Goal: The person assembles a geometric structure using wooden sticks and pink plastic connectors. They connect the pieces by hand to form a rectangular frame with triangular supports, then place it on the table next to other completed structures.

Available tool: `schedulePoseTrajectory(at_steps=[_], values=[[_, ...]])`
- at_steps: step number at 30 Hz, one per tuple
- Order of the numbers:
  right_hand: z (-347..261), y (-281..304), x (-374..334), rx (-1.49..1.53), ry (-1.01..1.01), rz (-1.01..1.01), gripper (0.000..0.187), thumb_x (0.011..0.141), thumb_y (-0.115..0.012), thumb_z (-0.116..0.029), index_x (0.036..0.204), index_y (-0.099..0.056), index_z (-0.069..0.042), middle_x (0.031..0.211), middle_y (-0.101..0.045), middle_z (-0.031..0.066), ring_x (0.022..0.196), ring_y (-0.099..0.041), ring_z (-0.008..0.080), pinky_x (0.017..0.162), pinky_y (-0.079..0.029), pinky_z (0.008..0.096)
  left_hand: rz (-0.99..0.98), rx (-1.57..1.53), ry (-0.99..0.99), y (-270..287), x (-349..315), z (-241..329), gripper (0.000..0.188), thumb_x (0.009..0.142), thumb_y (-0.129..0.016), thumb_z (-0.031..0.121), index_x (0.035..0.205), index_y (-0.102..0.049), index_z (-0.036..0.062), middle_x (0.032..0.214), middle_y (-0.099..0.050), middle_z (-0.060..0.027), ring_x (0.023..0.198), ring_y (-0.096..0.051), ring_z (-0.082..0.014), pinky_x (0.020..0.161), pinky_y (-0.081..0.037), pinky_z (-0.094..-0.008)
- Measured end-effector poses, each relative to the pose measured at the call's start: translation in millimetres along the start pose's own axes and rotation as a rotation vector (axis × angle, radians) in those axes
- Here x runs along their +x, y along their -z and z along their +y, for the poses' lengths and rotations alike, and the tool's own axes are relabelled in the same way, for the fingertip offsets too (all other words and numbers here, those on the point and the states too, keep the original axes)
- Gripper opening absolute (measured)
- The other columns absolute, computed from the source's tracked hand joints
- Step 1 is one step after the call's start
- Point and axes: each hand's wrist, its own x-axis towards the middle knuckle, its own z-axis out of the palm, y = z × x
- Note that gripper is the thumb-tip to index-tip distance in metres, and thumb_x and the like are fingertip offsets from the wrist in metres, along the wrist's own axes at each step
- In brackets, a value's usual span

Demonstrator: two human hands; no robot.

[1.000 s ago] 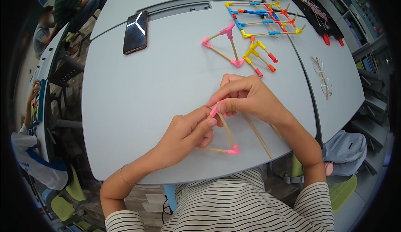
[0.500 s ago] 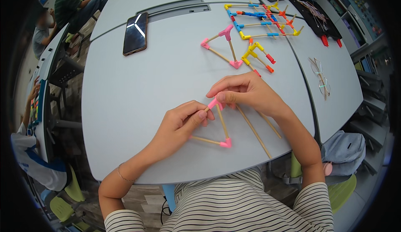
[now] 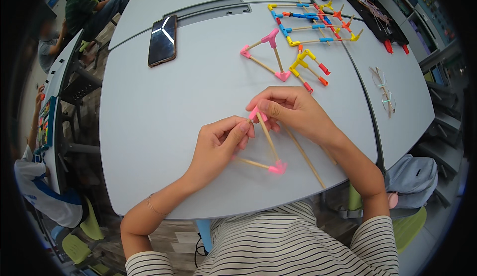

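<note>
Cream shirt [image 3: 258,243], thin dark stripes; matching sleeves [image 3: 148,263]; left-wrist bracelet [image 3: 151,205] (fine, seemingly chain).

Pink connector [image 3: 258,113], tan stick [image 3: 268,136] — cream shirt [image 3: 263,241], dark-striped

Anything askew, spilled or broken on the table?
Nothing stands out: no spill or break shows. The phone lies flat, and the left hand and right hand hold the pink-jointed stick frame. Its lower pink connector is blurred, so its condition is unclear.
</note>
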Motion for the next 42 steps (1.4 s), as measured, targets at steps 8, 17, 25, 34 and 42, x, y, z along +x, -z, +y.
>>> schedulePoseTrajectory(at_steps=[8,17,25,34,42], values=[[2,-13,-5,-0.109,0.01,0.126,0.027,0.094,-0.067,-0.019,0.113,-0.069,0.0,0.084,-0.066,0.0029,0.073,-0.06,0.0055,0.06,-0.045,0.0204,0.07,-0.18,-0.069,5,2,-6,0.025,0.104,-0.051,0.025,0.104,-0.061,0.0017,0.094,-0.06,-0.0021,0.083,-0.051,-0.0074,0.075,-0.043,-0.0228],[5,-13,-7,-0.587,0.374,0.086,0.022,0.09,-0.068,-0.013,0.111,-0.073,-0.006,0.07,-0.063,0.0046,0.057,-0.052,0.0117,0.055,-0.04,0.0256,0.06,0.206,-0.414,19,7,9,0.029,0.096,-0.06,0.007,0.125,-0.057,0.0011,0.118,-0.056,-0.0108,0.104,-0.057,-0.0172,0.089,-0.05,-0.0333],[1,-16,-10,-0.54,0.379,0.055,0.023,0.09,-0.066,-0.009,0.112,-0.072,-0.006,0.065,-0.057,0.0048,0.053,-0.045,0.0127,0.052,-0.036,0.028,-0.021,0.011,-0.445,23,5,5,0.02,0.096,-0.059,0.001,0.115,-0.062,-0.0031,0.116,-0.056,-0.0096,0.105,-0.057,-0.0164,0.089,-0.051,-0.0305],[-5,-17,-13,-0.497,0.354,0.009,0.025,0.09,-0.064,-0.008,0.114,-0.071,-0.006,0.066,-0.057,0.006,0.054,-0.045,0.0137,0.052,-0.037,0.0289,-0.021,-0.135,-0.397,21,3,2,0.018,0.098,-0.059,0.007,0.113,-0.063,-0.0009,0.113,-0.057,-0.0089,0.102,-0.055,-0.0164,0.089,-0.047,-0.0313],[-8,-16,-12,-0.531,0.344,0.003,0.022,0.092,-0.066,-0.016,0.11,-0.073,-0.006,0.077,-0.069,0.0094,0.059,-0.058,0.0152,0.054,-0.044,0.0273,-0.031,-0.094,-0.375,22,3,9,0.015,0.094,-0.063,0.004,0.108,-0.061,-0.0001,0.105,-0.057,-0.0079,0.095,-0.055,-0.0147,0.085,-0.047,-0.0307]])
